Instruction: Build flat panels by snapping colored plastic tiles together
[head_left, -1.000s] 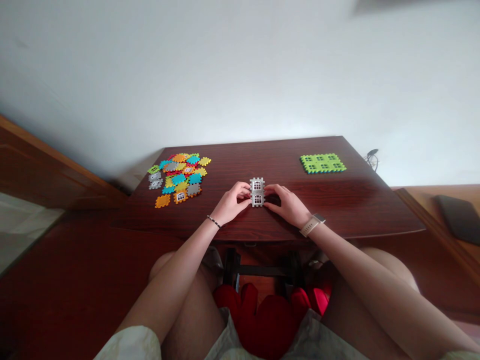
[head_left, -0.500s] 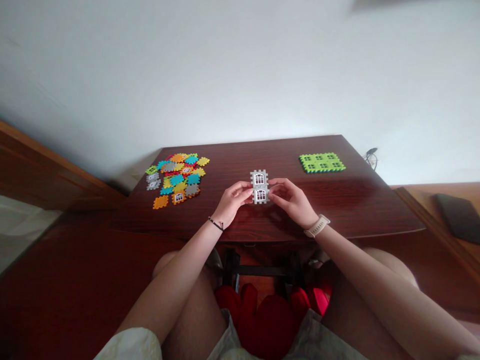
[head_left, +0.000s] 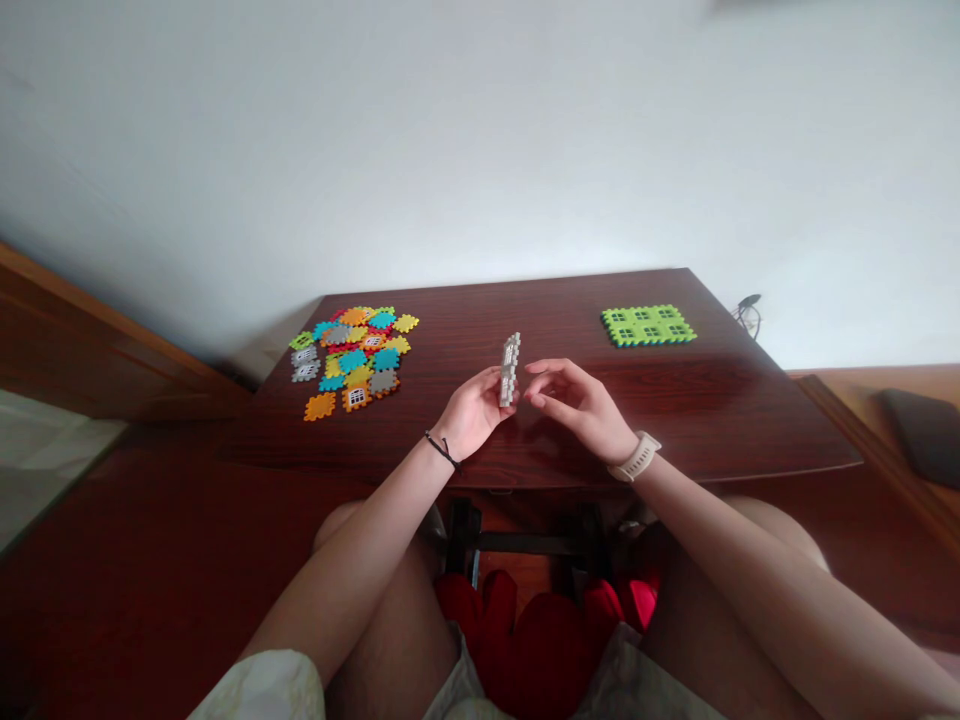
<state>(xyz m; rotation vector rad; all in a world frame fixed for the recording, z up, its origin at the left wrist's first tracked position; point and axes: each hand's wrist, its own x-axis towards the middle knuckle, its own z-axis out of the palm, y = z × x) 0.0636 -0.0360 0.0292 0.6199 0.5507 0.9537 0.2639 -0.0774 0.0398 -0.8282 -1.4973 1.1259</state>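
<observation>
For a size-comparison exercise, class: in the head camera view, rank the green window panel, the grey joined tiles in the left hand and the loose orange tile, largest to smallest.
1. Green window panel: clearly largest.
2. Unsure: grey joined tiles and loose orange tile. The grey tiles show only a narrow edge and are held nearer the camera, so I can't rank them.

A dark wooden desk [head_left: 570, 300] stands against a white wall [head_left: 480, 150]; on its left lies a loose heap of bright interlocking tiles [head_left: 352, 360], overlapping, some gray, one orange tile [head_left: 320, 406] just apart at the edge; to the right sits a flat green tile panel [head_left: 648, 326] with small windows; a black cable [head_left: 747, 316] curls beyond the far corner; a dark slab [head_left: 924, 438] rests on a wooden ledge [head_left: 840, 400]; under the desk show a black frame [head_left: 525, 543] and something red [head_left: 547, 650].
</observation>
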